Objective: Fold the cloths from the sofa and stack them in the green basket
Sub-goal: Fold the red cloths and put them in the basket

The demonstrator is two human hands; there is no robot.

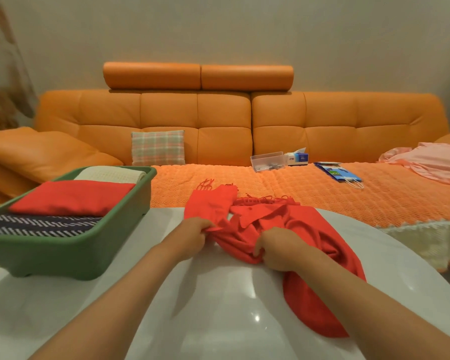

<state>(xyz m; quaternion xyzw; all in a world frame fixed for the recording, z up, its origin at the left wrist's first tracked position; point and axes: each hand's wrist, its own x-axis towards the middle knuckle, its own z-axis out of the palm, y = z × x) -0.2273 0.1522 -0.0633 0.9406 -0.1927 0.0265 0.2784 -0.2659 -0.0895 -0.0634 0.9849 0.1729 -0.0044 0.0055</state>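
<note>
A crumpled red fringed cloth (pixel 309 229) lies on the white table (pixel 218 307), its far end reaching onto the sofa seat. My left hand (pixel 192 236) pinches a bunched edge of it. My right hand (pixel 276 249) grips another fold a little to the right. The green basket (pixel 63 255) stands on the table at the left. It holds a folded red cloth (pixel 70 197), a dark striped cloth (pixel 42 224) under it and a cream cloth (pixel 109 175) at the back.
The orange sofa (pixel 218 120) runs behind the table with a plaid cushion (pixel 157 148), a clear plastic box (pixel 268 161), a tissue box (pixel 298 157), a blue paper bag (pixel 338 172) and a pink cloth (pixel 431 159) at the right.
</note>
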